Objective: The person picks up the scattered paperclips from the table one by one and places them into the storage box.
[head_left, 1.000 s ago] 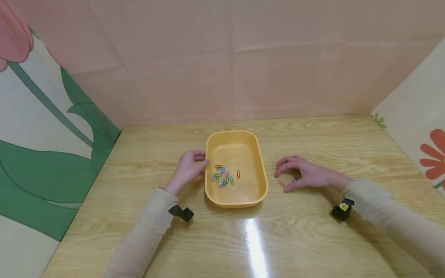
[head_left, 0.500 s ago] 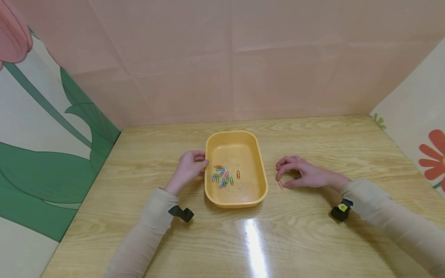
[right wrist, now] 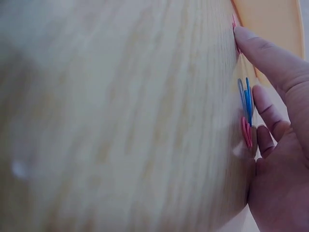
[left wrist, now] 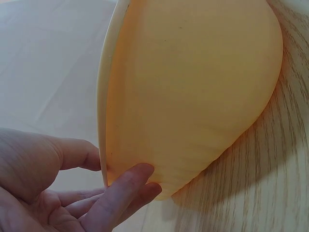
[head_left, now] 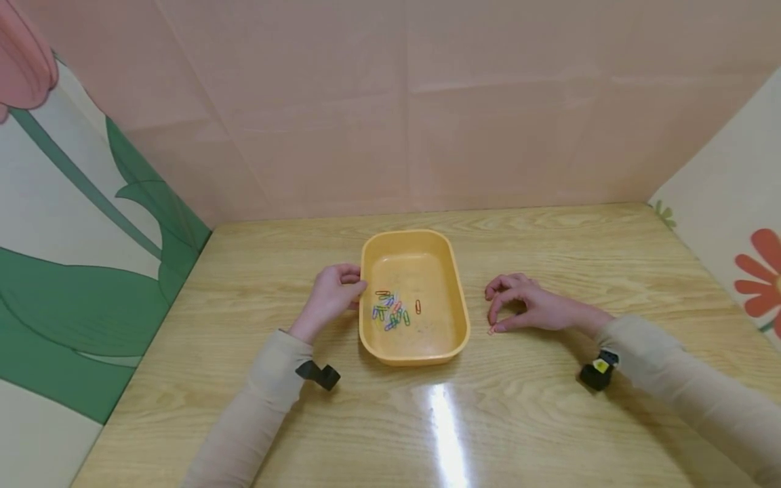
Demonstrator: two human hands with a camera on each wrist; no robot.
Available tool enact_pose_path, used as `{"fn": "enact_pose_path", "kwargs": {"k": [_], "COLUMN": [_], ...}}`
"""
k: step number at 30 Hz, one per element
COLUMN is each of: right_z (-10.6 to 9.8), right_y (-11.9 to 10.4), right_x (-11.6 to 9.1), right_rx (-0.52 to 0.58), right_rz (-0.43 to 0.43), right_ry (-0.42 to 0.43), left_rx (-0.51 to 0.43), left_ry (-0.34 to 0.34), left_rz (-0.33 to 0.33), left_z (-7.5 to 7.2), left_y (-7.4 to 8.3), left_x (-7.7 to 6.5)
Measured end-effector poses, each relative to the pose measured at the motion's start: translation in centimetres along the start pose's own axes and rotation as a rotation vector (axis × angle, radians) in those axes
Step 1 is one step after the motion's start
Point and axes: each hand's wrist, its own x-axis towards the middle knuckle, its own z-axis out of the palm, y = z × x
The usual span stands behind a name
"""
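My left hand [head_left: 332,295] grips the left rim of a yellow-orange plastic tray [head_left: 460,298]. In the left wrist view its thumb [left wrist: 79,153] lies at the rim, while the other fingers press the outer wall. A heap of coloured paper clips [head_left: 390,312] lies toward the left inside the tray, with a red paper clip [head_left: 417,306] apart from it. Right of the tray, my right hand [head_left: 527,305] pinches a pink paper clip [head_left: 491,331] at thumb and index fingertips, low over the table. Under that palm, a blue paper clip [right wrist: 248,99] and pink paper clips [right wrist: 246,131] show.
The wooden table [head_left: 518,420] carries the tray near its middle. Behind it rises a pinkish covering [head_left: 403,122], with flower-patterned panels [head_left: 67,291] on both sides. Each wrist wears a small black camera [head_left: 323,375].
The right thumb and index finger have closed in on the pink paper clip, which now shows only at their tips, slightly nearer the person. The left hand and tray stay still.
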Motion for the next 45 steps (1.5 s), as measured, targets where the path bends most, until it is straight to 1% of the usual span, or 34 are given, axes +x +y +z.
{"fn": "enact_pose_path", "kwargs": {"k": [2,8,15,17,21,25,27,29,31,32,35,38,41,45], "right_z": [0.0,-0.3,-0.3,-0.4,-0.8,-1.7,-2.3,-3.0,-3.8,-4.1,-5.0,-5.5,-5.6,-5.1], "right_y": [0.1,-0.1,-0.2,-0.2,0.0,-0.1,-0.4,-0.9,-1.6,-1.8,-2.9,-4.2,-5.8,-7.6], "right_x": [0.0,-0.1,0.0,0.0,0.3,1.0,1.5,1.9,2.5,2.8,3.9,5.3,7.0,9.7], "right_rx": [0.002,0.008,0.021,0.039,0.135,0.234,0.225,0.231,0.269,0.283,0.385,0.439,0.494,0.593], "right_rz": [0.004,0.056,0.057,0.065,0.094,0.164,0.202,0.241,0.267,0.269,0.259,0.252,0.278,0.320], "right_ry": [-0.003,-0.023,-0.028,-0.031,-0.056,-0.087,-0.065,-0.029,0.013,0.036,0.085,0.134,0.158,0.143], "left_rx": [-0.004,-0.012,-0.010,-0.006,-0.003,0.002,0.002,-0.001,-0.003,-0.003,-0.005,-0.009,-0.012,-0.013], "left_ry": [0.000,-0.005,-0.001,-0.002,-0.001,0.002,0.002,0.000,-0.003,-0.005,-0.006,-0.004,-0.003,-0.002], "left_rz": [-0.002,0.018,0.020,0.017,0.016,0.015,0.013,0.010,0.009,0.010,0.012,0.016,0.020,0.015], "left_z": [0.0,0.0,0.0,0.1,0.1,0.0,0.0,0.0,0.0,0.0,-0.1,-0.1,-0.2,-0.1], "left_y": [0.0,-0.1,-0.1,-0.1,-0.1,-0.2,-0.2,-0.2,-0.1,-0.1,0.0,0.0,-0.1,-0.2], "left_x": [0.0,0.1,0.0,0.1,0.1,0.2,0.3,0.3,0.2,0.2,0.1,0.0,0.0,0.0]}}
